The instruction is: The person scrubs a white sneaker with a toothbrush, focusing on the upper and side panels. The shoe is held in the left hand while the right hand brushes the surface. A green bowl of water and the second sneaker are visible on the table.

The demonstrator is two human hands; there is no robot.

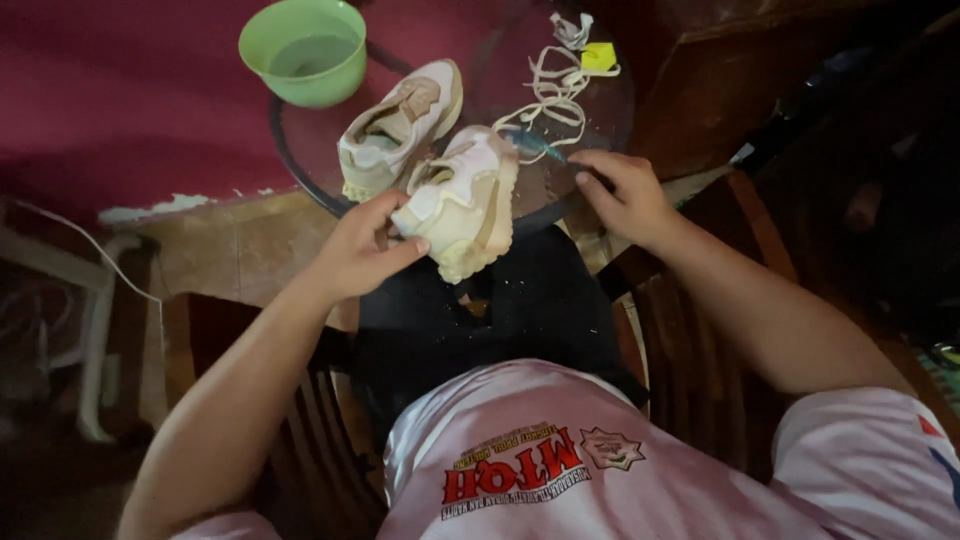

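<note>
My left hand (pixel 358 250) grips the heel end of a cream and pink sneaker (pixel 465 200), holding it tilted over the near edge of a small round dark glass table (pixel 600 110). My right hand (pixel 625 192) rests on the table's near right edge, fingers curled beside a teal brush-like tool (pixel 535 148) that pokes out from behind the held sneaker. Whether my right hand grips that tool is unclear. A second matching sneaker (pixel 400 125) lies on the table behind the first, without laces. White laces (pixel 555 95) lie loose on the table.
A light green plastic bowl (pixel 303 50) stands at the table's far left edge. A small yellow piece (pixel 598 57) lies by the laces. A dark red wall, a tiled floor (pixel 240 240) and wooden chair parts (pixel 700 330) surround my seat.
</note>
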